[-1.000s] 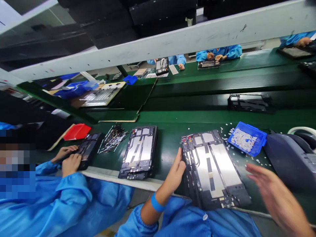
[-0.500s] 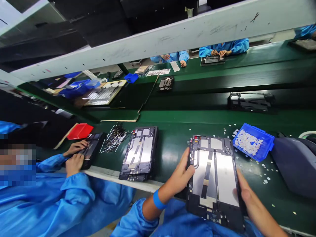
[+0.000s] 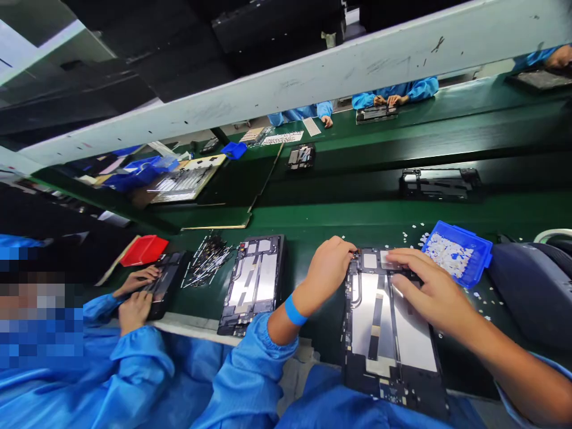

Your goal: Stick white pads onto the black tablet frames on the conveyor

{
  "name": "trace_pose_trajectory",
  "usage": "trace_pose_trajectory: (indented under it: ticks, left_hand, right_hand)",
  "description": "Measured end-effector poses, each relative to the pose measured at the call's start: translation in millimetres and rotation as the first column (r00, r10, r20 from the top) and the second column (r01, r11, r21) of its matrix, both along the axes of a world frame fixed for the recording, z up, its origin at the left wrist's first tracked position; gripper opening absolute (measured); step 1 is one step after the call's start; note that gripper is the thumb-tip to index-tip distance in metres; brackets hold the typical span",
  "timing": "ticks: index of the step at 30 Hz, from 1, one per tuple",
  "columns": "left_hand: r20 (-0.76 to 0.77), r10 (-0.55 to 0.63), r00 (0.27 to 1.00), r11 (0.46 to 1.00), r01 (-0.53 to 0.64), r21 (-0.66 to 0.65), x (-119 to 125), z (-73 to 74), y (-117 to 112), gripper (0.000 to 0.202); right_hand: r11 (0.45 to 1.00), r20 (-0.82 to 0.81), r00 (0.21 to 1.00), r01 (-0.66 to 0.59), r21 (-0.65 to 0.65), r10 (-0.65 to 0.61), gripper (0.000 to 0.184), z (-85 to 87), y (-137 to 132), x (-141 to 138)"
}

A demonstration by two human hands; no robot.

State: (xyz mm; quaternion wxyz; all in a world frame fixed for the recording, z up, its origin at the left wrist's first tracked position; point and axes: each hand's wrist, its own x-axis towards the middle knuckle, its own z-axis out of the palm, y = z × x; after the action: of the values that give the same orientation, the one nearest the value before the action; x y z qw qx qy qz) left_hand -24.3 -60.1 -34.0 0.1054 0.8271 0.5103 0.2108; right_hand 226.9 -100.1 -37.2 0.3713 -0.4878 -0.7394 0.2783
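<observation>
Left fingers [image 3: 349, 250] close-set (right fingers [image 3: 404, 257] parted) at the device [image 3: 388, 330]

The left hand [image 3: 329, 265] went from the tablet-like device's [image 3: 415, 342] left edge to its top left corner; the right hand [image 3: 431, 289] left the right edge for the upper part. A far device [image 3: 301, 156], held up earlier, came down onto the table [image 3: 308, 211].
</observation>
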Motion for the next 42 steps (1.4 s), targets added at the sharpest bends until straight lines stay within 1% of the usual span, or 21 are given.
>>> trace_pose_trajectory:
  ticks: [2,4,7,9,10,12,14,16,17,20,22,24,27,29,32,35,37,39,41,42]
  left_hand:
    - [0.122,0.018,0.992,1.000,-0.017,-0.011,-2,-2.2,-2,0.019]
    - [0.239,0.022,0.971,1.000,-0.020,-0.013,-2,-4.6,-4,0.019]
    - [0.381,0.010,0.924,1.000,-0.011,0.000,1,-9.2,-7,0.017]
    - [0.457,0.015,0.889,1.000,-0.015,-0.005,3,-12.0,-10,0.018]
    - [0.493,0.027,0.870,1.000,-0.020,-0.020,5,-12.8,-12,0.018]
    - [0.569,0.076,0.819,0.996,-0.031,-0.089,7,-13.2,-17,0.022]
    - [0.645,0.152,0.748,0.979,-0.023,-0.204,9,-11.5,-21,0.032]
    - [0.680,0.244,0.692,0.947,-0.019,-0.320,11,-8.5,-24,0.043]
    - [0.674,0.283,0.682,0.933,-0.035,-0.357,11,-6.8,-24,0.042]
    - [0.620,0.361,0.696,0.912,-0.125,-0.391,12,-3.2,-24,0.020]
    - [0.612,0.402,0.681,0.895,-0.149,-0.421,12,-2.6,-23,0.016]
    - [0.622,0.444,0.645,0.869,-0.139,-0.475,13,-3.2,-23,0.017]
    - [0.640,0.477,0.603,0.849,-0.126,-0.513,16,-3.6,-24,0.016]
    - [0.637,0.479,0.604,0.852,-0.145,-0.503,17,-3.3,-27,0.014]
    - [0.610,0.457,0.648,0.877,-0.215,-0.430,18,-3.2,-31,0.013]
    - [0.598,0.401,0.694,0.910,-0.228,-0.347,18,-3.9,-35,0.012]
    - [0.593,0.379,0.711,0.917,-0.206,-0.340,17,-4.0,-37,0.012]
    - [0.584,0.378,0.718,0.913,-0.187,-0.362,17,-3.8,-37,0.012]
    - [0.585,0.374,0.720,0.914,-0.179,-0.364,16,-4.2,-37,0.011]
    - [0.591,0.357,0.723,0.924,-0.181,-0.337,16,-4.8,-37,0.011]
  right_hand:
    - [0.998,0.013,0.999,-0.028,-0.055,0.029,0.030,4.1,18,-13]
    - [0.989,0.005,0.998,-0.064,-0.136,0.065,0.031,7.7,37,-27]
    - [0.955,-0.031,0.988,-0.154,-0.253,0.151,0.029,11.9,57,-44]
    - [0.937,-0.036,0.981,-0.194,-0.292,0.192,0.023,13.9,60,-53]
    - [0.936,-0.035,0.981,-0.192,-0.296,0.190,0.020,14.7,60,-56]
    - [0.945,-0.026,0.989,-0.144,-0.292,0.142,0.017,16.2,55,-59]
    - [0.957,-0.019,0.997,-0.082,-0.279,0.080,0.015,17.3,50,-59]
    - [0.962,-0.021,0.998,-0.056,-0.268,0.052,0.016,17.6,45,-57]
    - [0.963,-0.029,0.998,-0.055,-0.262,0.049,0.016,17.3,44,-56]
    - [0.973,-0.037,0.998,-0.058,-0.224,0.051,0.018,15.2,42,-54]
    - [0.987,0.004,0.999,-0.037,-0.156,0.038,0.017,12.8,41,-54]
    - [0.999,0.075,0.997,0.007,-0.053,-0.003,0.014,10.0,38,-56]
    - [0.992,0.210,0.975,0.048,0.115,-0.071,0.016,5.3,34,-59]
    - [0.979,0.289,0.954,0.021,0.205,-0.081,0.020,2.5,30,-61]
    - [0.959,0.342,0.938,-0.050,0.279,-0.051,0.022,0.4,27,-61]
    - [0.950,0.358,0.934,-0.106,0.294,-0.006,0.023,0.8,27,-58]
    - [0.945,0.354,0.935,-0.130,0.301,0.015,0.025,1.5,28,-56]
    - [0.939,0.337,0.941,-0.136,0.316,0.023,0.027,1.8,31,-56]
    - [0.939,0.313,0.949,-0.126,0.319,0.021,0.025,1.5,32,-57]
    - [0.943,0.303,0.953,-0.116,0.312,0.017,0.023,1.1,32,-57]
